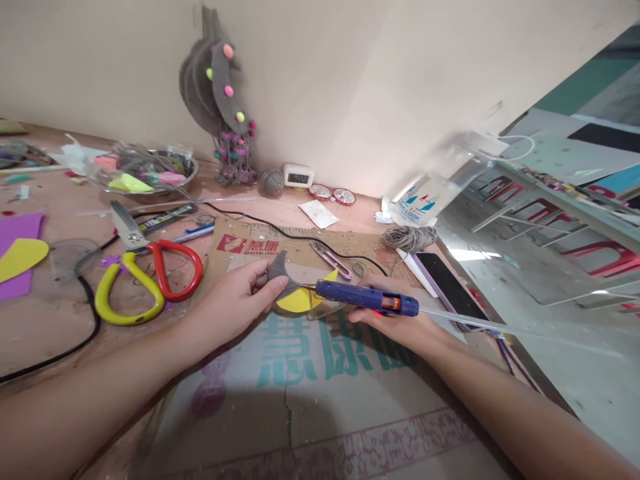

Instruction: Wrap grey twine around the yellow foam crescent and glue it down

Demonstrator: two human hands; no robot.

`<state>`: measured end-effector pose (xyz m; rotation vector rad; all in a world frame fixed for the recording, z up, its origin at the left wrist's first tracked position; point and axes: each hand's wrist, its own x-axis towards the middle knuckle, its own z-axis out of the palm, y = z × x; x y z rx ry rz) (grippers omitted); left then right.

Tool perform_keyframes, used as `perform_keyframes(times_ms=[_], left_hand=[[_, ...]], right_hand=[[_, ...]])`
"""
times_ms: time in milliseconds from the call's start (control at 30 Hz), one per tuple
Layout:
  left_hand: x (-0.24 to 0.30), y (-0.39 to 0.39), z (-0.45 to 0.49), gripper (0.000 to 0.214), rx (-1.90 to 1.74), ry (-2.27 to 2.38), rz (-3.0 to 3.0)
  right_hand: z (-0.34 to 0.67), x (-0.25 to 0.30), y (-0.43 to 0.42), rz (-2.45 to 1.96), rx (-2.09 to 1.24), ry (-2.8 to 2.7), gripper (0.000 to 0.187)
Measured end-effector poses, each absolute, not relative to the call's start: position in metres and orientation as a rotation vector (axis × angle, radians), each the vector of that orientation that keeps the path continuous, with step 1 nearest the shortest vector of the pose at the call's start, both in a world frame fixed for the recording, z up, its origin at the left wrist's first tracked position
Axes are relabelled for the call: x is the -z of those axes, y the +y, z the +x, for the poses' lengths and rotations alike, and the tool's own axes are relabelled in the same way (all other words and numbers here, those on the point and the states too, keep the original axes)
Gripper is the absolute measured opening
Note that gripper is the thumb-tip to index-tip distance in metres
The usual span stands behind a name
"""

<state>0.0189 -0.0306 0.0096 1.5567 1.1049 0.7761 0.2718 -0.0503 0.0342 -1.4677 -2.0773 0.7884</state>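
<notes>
Between the thumb and fingers of my left hand (255,290) is a grey crescent-shaped felt piece (281,268). My right hand (387,317) grips a blue glue gun (350,293) with a clear glue stick (465,319) jutting from its back end. The gun's metal nozzle points left and meets or nearly meets the felt's lower edge. Below them a yellow cut-out piece (295,301) lies on the cardboard sheet (240,373). Just behind the gun rests a pair of pink-handled thread snips (333,260).
Large scissors (133,233) with yellow and red handles lie left, near a metal bowl (145,190) of scraps. Grey yarn (409,238), a phone (453,287) and a plastic jug (430,190) stand right. A black cord (270,227) crosses behind. Decorated grey crescents (227,87) hang on the wall.
</notes>
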Motion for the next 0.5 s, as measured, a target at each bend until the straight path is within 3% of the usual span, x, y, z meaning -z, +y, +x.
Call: perform_keyframes(times_ms=[500], left_hand=[[-0.0055, -0.0299, 0.0183, 0.021, -0.773, 1.092, 1.556]], right_hand=[[0.2705, -0.0342, -0.0504, -1.447, -0.743, -2.100, 0.038]])
